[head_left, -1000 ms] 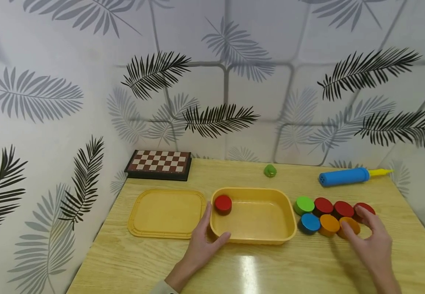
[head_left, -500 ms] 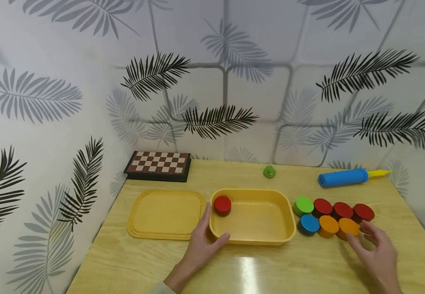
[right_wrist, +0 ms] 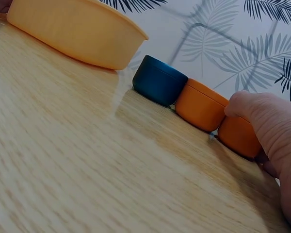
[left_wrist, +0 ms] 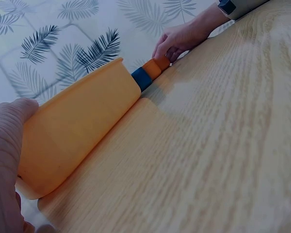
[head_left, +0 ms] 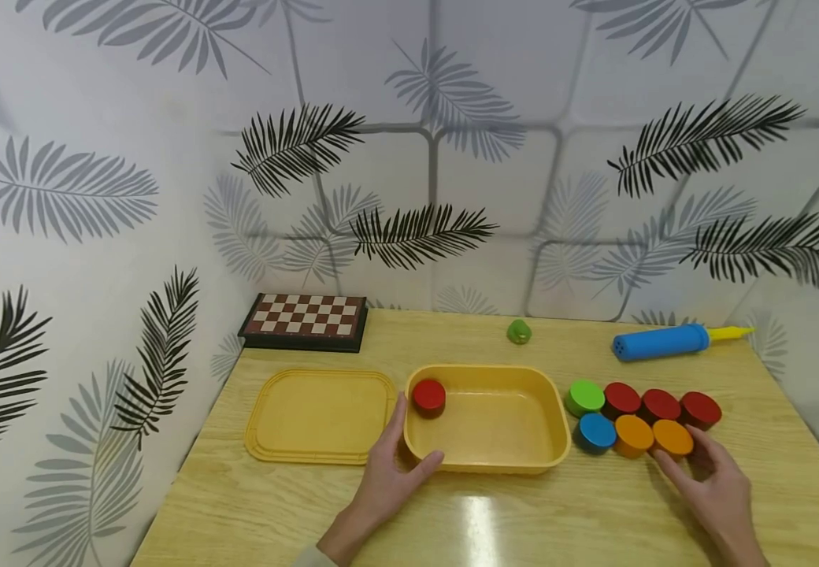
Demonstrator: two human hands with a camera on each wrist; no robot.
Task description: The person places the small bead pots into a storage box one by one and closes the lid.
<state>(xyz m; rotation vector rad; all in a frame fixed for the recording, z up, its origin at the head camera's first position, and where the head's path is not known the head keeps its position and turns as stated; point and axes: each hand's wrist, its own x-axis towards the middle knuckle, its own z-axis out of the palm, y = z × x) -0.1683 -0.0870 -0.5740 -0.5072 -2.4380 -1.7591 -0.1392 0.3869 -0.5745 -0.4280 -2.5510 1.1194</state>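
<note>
My left hand [head_left: 392,471] holds the left end of a yellow plastic container [head_left: 502,458], thumb on the near side and fingers along the left side. One red round tub [head_left: 429,396] stands in the container's far left corner. My right hand [head_left: 716,487] grips the right-hand orange round tub [head_left: 673,438] between thumb and fingers; the right wrist view shows the thumb against this orange tub [right_wrist: 238,136], which still stands on the table. Beside it are another orange tub [head_left: 634,435] and a blue tub [head_left: 596,432]. Behind them stand a lime-green tub [head_left: 585,397] and several red tubs [head_left: 661,405].
A flat yellow lid [head_left: 321,414] lies left of the container. Along the back are a chessboard box [head_left: 305,318], a small green toy [head_left: 519,331] and a blue hand pump [head_left: 665,342] with a yellow nozzle. A patterned wall [head_left: 480,189] bounds the wooden table.
My right hand has drawn back from over the rightmost red tub, then come in around the right-hand orange tub. My left hand keeps its place on the container.
</note>
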